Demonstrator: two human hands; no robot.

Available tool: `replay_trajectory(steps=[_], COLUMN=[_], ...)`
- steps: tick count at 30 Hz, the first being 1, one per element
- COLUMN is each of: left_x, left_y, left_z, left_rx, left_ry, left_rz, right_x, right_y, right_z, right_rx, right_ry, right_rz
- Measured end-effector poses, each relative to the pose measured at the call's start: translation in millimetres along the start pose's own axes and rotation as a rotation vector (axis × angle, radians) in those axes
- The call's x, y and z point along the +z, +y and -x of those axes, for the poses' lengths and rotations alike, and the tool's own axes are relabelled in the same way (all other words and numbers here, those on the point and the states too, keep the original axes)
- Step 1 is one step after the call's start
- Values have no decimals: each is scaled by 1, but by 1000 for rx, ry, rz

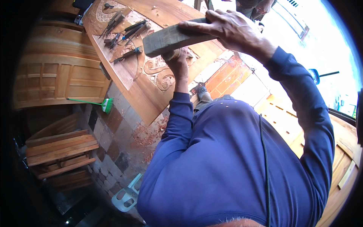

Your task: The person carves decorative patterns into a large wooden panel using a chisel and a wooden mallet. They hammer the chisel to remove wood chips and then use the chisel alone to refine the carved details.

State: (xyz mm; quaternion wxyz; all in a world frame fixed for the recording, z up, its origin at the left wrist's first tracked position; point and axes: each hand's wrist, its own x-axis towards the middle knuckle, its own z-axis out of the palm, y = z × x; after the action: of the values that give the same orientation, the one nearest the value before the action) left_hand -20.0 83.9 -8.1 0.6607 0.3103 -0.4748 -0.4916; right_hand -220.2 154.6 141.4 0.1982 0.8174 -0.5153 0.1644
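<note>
Foremost, a blue shirt [227, 162] with a dark cord fills the lower centre of the frame. Its sleeves extend toward the top. The block [166, 41], a grey wooden bar, is located at the top centre, above the panel. Long axis: lengthwise across the frame, rising slightly from left to right. The broad free end points left and slightly downward. Any lettering on the block is too indistinct to read.

The right hand [236, 29] grasps the right end of the block, one digit extended along its upper face. The left hand [180, 60] is positioned below the block and partly hidden by it; whether it is clenched on something cannot be told.

Beneath both hands, the panel [151, 100] slants from the upper left to the centre and bears scroll carving [162, 75]. Hand tools [128, 55] lie grouped on its upper-left part. Shavings [149, 136] are scattered on the tiled floor below.

Farther out: a pale plastic stool [126, 198] at lower left; stacked boards [62, 149] at left; a green broom [107, 106] above them; a panelled door [56, 81] at upper left. Another person [251, 5] is partly visible at the top edge.
</note>
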Motion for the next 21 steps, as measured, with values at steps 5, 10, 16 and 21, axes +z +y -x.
replay_trajectory(steps=[5,10,16,21], left_x=[12,17,9,6], left_y=[9,2,3,6], left_z=[3,-24,-7,-3], left_rx=[-84,-11,64,78], left_ry=[86,118,113,124], left_rz=[-23,-121,190,55], right_x=[-3,-5,-3,-79], right_y=[2,-30,5,-5], right_z=[24,33,65,-7], right_rx=[264,656,646,527], right_ry=[10,265,261,610], right_rz=[-240,-1004,-1079,-1195])
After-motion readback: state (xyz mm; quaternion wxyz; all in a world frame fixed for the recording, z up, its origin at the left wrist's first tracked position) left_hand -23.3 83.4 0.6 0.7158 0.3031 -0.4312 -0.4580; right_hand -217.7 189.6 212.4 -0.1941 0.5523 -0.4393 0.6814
